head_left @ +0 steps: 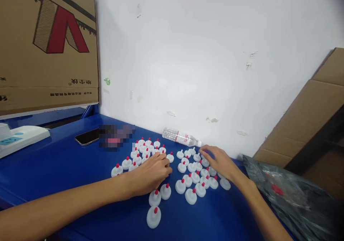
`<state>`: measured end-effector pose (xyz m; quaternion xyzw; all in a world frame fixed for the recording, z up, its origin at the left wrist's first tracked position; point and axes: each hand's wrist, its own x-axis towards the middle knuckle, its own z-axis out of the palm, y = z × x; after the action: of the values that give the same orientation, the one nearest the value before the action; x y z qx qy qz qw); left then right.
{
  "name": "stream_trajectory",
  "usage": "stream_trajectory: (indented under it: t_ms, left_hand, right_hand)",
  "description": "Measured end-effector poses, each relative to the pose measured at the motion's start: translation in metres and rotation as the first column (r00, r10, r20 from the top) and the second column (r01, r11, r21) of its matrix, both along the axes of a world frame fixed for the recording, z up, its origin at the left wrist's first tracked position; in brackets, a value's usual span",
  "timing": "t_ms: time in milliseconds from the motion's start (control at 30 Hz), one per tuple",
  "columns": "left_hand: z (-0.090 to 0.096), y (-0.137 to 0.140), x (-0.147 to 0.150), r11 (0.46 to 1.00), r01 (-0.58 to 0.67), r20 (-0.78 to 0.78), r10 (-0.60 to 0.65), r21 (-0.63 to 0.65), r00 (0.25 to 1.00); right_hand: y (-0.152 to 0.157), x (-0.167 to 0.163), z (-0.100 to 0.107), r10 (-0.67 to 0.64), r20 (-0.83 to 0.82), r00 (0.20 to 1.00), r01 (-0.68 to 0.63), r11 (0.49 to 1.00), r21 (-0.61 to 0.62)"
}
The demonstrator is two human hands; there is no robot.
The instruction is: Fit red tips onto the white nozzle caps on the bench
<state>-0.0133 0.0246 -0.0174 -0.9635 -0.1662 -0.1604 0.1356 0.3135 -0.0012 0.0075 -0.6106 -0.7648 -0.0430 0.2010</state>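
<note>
So we've got both hands down among the white caps (188, 178) with red tips, mid-desk (67, 162). Left hand (150, 176) is curled loosely over a few, right hand (219, 162) lies flat and spread on others. Every cap stands base-down, long axis upright, red tip pointing up. Best to nudge gently so they don't topple.

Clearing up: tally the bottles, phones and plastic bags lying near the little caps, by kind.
Water bottle: 1
Phone: 1
Black plastic bag: 1
Total: 3
</note>
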Motion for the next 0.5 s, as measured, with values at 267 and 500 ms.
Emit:
stream_trajectory:
  t_ms: [267, 500]
  left_hand:
    - [0.005, -0.001, 0.001, 0.998, -0.057, 0.054, 0.057, 0.000, 0.997]
    - [0.001, 0.002, 0.000, 0.996, -0.079, 0.011, 0.078, 0.049, 0.997]
  right_hand:
    - [-0.005, -0.024, -0.007, 0.027, 0.154, 0.988, -0.030, 0.999, 0.018]
    - [-0.009, -0.030, 0.004, -0.063, 0.231, 0.971, 0.028, 0.988, 0.152]
